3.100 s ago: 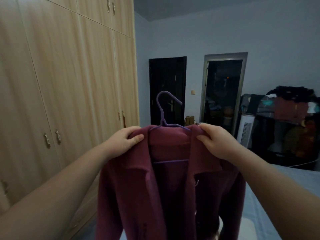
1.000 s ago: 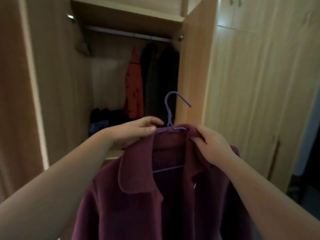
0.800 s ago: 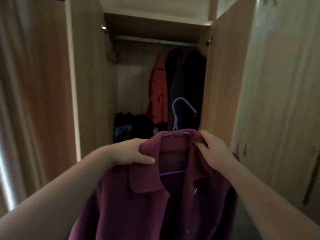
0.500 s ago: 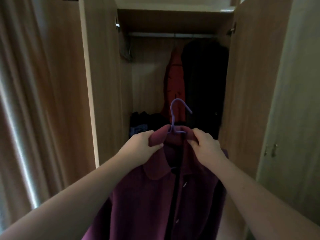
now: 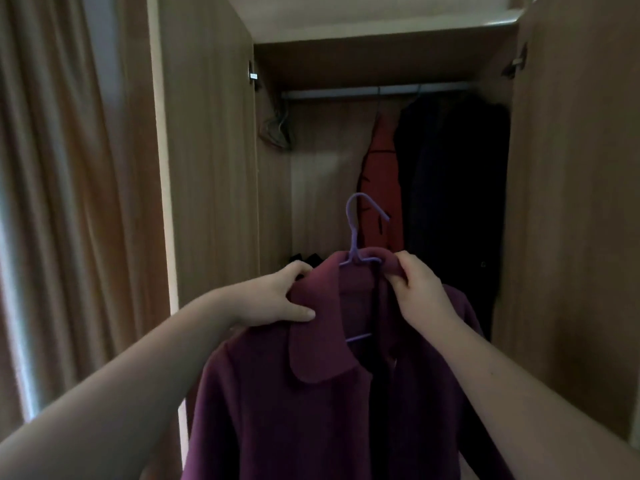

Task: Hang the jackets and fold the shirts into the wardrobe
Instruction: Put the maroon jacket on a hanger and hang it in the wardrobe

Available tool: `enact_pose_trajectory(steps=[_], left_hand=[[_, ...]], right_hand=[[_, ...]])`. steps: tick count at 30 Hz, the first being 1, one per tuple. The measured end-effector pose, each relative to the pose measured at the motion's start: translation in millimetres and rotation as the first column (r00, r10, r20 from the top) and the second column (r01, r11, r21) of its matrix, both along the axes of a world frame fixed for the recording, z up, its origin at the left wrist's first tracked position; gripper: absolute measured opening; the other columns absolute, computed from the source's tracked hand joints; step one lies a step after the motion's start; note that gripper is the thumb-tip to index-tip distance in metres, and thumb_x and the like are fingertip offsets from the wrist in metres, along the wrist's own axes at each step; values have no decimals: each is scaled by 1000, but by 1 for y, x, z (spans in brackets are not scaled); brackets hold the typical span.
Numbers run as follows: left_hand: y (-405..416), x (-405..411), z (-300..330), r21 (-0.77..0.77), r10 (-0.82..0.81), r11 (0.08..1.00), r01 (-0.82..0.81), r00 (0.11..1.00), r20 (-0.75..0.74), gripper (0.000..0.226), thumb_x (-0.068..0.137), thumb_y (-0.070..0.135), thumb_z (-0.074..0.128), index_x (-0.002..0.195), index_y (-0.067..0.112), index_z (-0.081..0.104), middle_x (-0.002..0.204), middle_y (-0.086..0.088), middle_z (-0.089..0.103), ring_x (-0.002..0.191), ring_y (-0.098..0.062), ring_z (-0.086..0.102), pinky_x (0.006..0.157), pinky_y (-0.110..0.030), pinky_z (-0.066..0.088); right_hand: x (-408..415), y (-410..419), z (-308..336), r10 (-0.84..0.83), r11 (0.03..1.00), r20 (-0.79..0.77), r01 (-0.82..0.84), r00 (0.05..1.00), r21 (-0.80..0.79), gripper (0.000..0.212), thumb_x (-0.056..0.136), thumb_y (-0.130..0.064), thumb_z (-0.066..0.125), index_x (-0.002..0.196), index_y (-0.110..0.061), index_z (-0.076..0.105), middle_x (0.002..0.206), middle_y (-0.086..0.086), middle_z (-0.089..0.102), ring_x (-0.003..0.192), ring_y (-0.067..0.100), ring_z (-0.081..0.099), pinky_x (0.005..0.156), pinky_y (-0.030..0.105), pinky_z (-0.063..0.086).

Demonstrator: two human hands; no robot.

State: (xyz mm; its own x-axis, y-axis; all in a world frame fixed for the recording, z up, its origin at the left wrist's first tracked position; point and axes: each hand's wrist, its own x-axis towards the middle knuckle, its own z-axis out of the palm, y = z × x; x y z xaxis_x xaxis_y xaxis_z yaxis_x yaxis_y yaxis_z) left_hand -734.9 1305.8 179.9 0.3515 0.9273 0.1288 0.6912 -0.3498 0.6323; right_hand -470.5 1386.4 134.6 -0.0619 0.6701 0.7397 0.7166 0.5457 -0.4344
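Gripping the jacket (image 5: 311,393) collar, both hands, left (image 5: 277,299) and right (image 5: 415,289), are closed. Its hanger (image 5: 356,230) faces the open wardrobe (image 5: 211,168).

Jacket (image 5: 311,410): I see maroon, collared, open-fronted, hanging upright on its hanger.
Hanger (image 5: 356,233): purple, hook toward 12 o'clock.
Wardrobe (image 5: 207,168): doors open.

Both bare forearms reach forward and upward, hands level and near each other. The left hand (image 5: 277,297) clamps, thumb in front, on the maroon wool jacket (image 5: 311,393); the right hand (image 5: 417,289) pinches its collar, fingers curled.
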Motion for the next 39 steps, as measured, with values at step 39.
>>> enact_pose_trajectory(steps=[39], left_hand=[[111, 41, -117, -43, -148, 981, 187, 878, 455, 49, 83, -13, 50, 122, 13, 63, 100, 1, 65, 86, -3, 62, 72, -18, 49]], right_hand=[[-61, 40, -52, -39, 807, -165, -66, 986, -587, 13, 92, -17, 55, 91, -19, 68, 92, 2, 71, 89, 19, 66, 82, 34, 53]])
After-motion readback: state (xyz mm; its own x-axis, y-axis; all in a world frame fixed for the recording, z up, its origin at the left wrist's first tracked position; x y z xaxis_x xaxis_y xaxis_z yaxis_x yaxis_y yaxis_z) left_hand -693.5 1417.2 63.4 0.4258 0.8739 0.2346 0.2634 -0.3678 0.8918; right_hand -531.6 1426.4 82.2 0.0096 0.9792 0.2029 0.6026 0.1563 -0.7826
